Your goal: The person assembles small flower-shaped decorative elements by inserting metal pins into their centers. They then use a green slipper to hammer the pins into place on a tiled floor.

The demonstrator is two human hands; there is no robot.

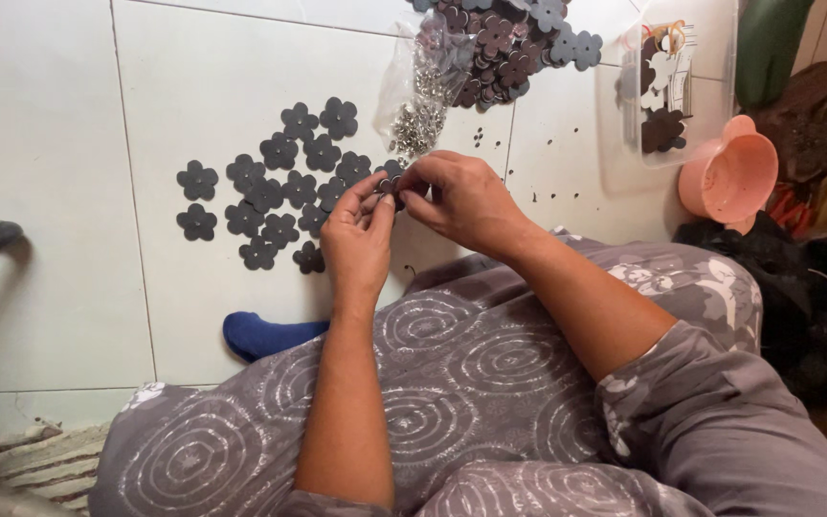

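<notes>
Grey patterned fabric drapes the knees of a person seated on a white tiled floor (pixel 69 191), one blue-socked foot (pixel 265 335) tucked under. Just beyond, the left hand (pixel 356 239) and right hand (pixel 466 201) meet fingertip to fingertip, both pinched shut on a small dark flower-shaped piece (pixel 392 185), held up close for fine fitting. Past them, finished flower pieces (pixel 275 187) lie spread flat on the tiles. Within reach stand a clear bag of silvery metal fittings (pixel 420 105), a heap of more flower cutouts (pixel 509 38), a clear plastic tub (pixel 667 86) and a pink cup (pixel 729 172).
</notes>
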